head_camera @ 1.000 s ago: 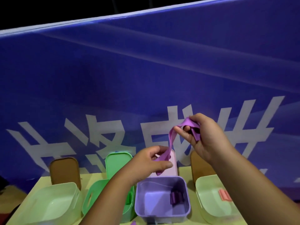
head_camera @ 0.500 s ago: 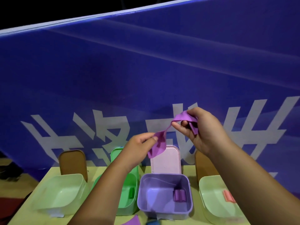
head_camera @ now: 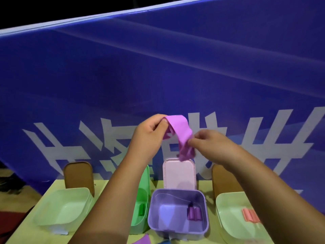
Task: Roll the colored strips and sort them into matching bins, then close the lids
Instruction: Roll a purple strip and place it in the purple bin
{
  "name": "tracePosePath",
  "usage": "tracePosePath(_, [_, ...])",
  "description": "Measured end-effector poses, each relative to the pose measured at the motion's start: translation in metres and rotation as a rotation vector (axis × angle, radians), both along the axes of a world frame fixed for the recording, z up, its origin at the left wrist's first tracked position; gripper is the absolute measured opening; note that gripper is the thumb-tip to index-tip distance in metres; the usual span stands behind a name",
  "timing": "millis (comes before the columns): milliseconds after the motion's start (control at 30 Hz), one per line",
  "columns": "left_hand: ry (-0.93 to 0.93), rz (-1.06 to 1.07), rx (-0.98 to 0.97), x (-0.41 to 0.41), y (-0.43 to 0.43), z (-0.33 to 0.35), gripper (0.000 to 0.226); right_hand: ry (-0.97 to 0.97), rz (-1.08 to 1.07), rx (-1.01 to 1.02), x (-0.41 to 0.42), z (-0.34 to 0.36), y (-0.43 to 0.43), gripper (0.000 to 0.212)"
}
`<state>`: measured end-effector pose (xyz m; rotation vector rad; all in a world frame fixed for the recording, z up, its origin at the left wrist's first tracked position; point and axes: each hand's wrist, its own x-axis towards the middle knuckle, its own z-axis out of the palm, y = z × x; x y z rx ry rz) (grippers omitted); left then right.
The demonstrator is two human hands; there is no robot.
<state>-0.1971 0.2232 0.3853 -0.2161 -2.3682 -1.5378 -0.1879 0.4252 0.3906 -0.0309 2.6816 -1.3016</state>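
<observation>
Both hands hold a purple strip (head_camera: 181,132) in the air above the bins. My left hand (head_camera: 149,131) pinches its upper end and my right hand (head_camera: 209,143) pinches it lower down, with the rest hanging crumpled below. Under the hands stands the open purple bin (head_camera: 158,215), holding a rolled purple strip (head_camera: 194,213). Its pale pink lid (head_camera: 179,175) stands upright behind it.
A pale green bin (head_camera: 65,210) sits at the left with a brown lid (head_camera: 77,175) behind it. The green bin (head_camera: 140,199) holds a green roll (head_camera: 141,209). At the right, a pale bin (head_camera: 228,215) holds pink rolls (head_camera: 250,215). A blue banner wall (head_camera: 158,76) backs the table.
My left hand rose to the strip's top end, while my right hand slid down to pinch it lower. The strip now arches between them.
</observation>
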Motion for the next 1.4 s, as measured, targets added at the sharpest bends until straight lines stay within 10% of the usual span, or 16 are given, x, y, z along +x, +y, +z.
tracePosePath(233, [0.049,0.044,-0.216,0.002,0.002,0.008,0.018,0.068,0.029,-0.427,0.004,0.005,-0.018,0.024])
tracePosePath(567, [0.083,0.017,-0.124,0.017,-0.011,0.021,0.014,0.141,0.035,-0.466,0.014,0.009,-0.037,0.041])
tracePosePath(867, [-0.586,-0.227,0.584,0.027,-0.017,0.000,0.033,0.144,0.086,-0.628,0.028,0.006,-0.042,0.014])
tracePosePath(1200, [-0.265,-0.066,0.406,0.031,-0.018,-0.016,0.077,0.146,0.023,-0.566,0.043,-0.003,-0.032,0.037])
tracePosePath(1400, [-0.178,0.073,0.229,0.043,-0.023,-0.023,0.030,0.157,-0.030,-0.990,0.049,-0.005,-0.022,0.031])
